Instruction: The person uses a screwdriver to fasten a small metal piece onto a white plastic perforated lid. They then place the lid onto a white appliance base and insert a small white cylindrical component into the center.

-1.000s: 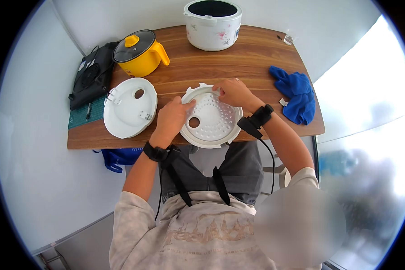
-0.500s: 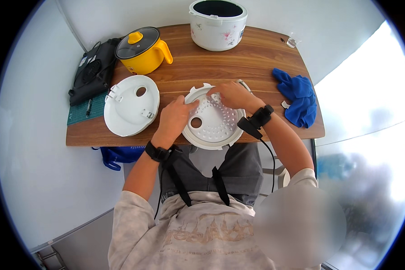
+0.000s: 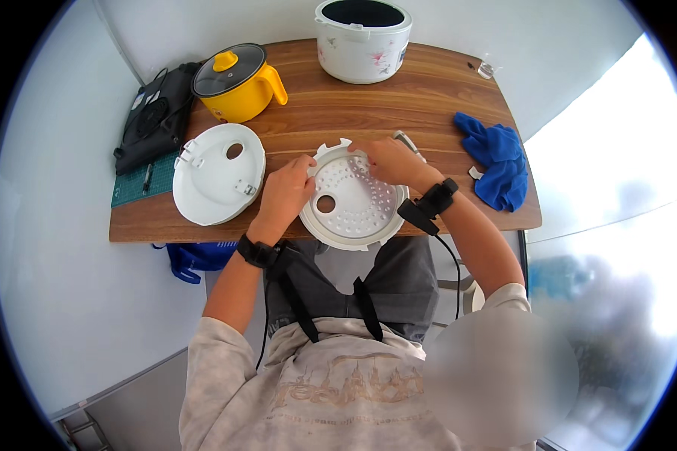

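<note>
A round white rice cooker lid part [image 3: 353, 214] with a dimpled middle, one round hole and tabs on its rim lies in front of me, its near edge over the table's front edge. My left hand [image 3: 287, 189] grips its left rim with curled fingers. On the far rim, the fingers of my right hand [image 3: 391, 160] are bent and closed over the edge; the fingertips are partly hidden. Left of my hands lies a second white piece, a lid shell [image 3: 207, 184] with a round hole and small brackets.
A flowered white rice cooker body [image 3: 362, 56] stands open at the back. Beyond the shell are a yellow pot [image 3: 241, 94], a black device [image 3: 154, 113] and a green cutting mat [image 3: 132, 184] with a pen. At right lie a blue cloth [image 3: 504, 165] and a small clear cup [image 3: 487, 69].
My left hand has shifted slightly, its fingers drawing back from the dimpled face to the left rim. My right fingers have moved a little toward the far rim. The lid part stays nearly in place.
</note>
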Available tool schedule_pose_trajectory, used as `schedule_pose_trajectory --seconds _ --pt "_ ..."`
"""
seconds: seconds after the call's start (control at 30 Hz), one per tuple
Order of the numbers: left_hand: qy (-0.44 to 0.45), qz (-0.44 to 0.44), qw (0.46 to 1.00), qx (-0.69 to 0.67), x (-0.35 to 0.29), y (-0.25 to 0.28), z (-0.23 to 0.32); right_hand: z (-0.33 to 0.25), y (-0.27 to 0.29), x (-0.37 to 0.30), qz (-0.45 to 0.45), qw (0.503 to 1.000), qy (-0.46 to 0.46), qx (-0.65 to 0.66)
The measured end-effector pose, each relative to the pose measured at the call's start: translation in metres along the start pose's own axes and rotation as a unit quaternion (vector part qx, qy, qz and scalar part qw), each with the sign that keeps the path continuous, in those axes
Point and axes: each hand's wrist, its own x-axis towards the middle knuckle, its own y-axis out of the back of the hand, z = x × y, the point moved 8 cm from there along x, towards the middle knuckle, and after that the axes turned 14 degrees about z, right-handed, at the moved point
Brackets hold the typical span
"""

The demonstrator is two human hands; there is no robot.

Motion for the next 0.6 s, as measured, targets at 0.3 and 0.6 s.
schedule_pose_trajectory --seconds 0.3,0.6 --pt "-0.023 0.021 1.0 0.004 0.0 0.0 -0.001 0.015 0.002 -0.001 0.061 0.998 -0.004 -0.004" --pt "0.038 -0.025 0.999 -0.029 0.0 -0.001 -0.009 0.02 0.009 0.005 0.067 0.995 -0.041 0.057"
